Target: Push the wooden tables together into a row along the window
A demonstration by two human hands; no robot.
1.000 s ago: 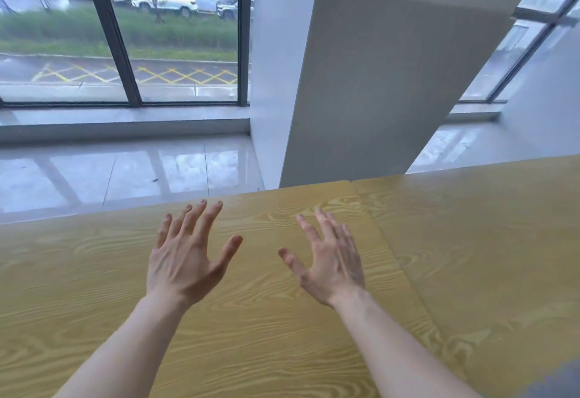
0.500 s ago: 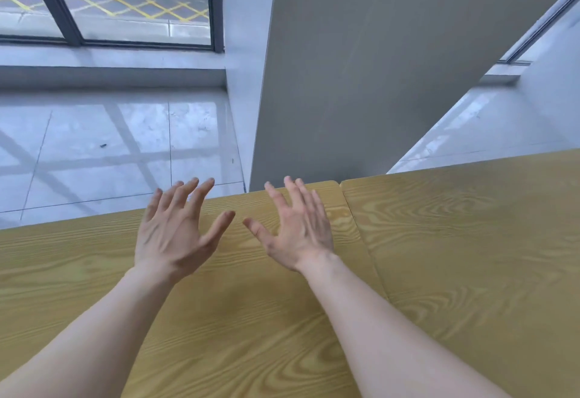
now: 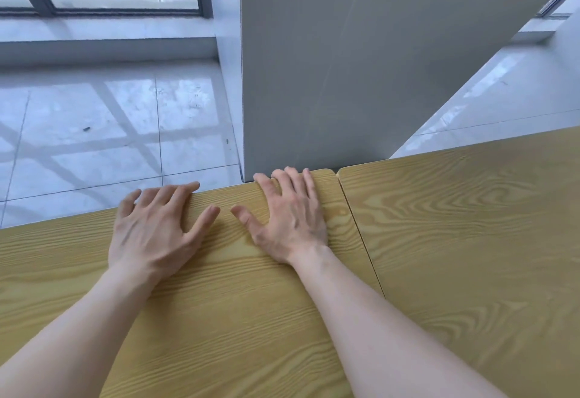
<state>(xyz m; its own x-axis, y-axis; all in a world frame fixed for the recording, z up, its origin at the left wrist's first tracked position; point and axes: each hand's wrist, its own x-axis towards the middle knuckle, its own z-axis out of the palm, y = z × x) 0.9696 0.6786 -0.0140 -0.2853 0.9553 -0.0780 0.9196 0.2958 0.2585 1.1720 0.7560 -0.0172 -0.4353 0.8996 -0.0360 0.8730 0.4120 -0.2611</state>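
Lowered since a moment ago, left hand (image 3: 150, 234) and right hand (image 3: 290, 218) press flat, fingers spread, gripping nothing, on the far edge of the yellow wood-grain table (image 3: 219, 319), its right-hand neighbouring wood-grain table (image 3: 470, 240) touching, nearest the right hand.

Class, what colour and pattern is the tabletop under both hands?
Yellowish tan tabletop with wavy wood grain; head view.

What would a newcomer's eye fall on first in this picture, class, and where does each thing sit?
First, the two bare hands: the left hand and right hand lie spread flat on the near wooden table, fingers curling over its far edge. Next, the seam where a second wooden table abuts on the right. Behind rises a grey pillar.
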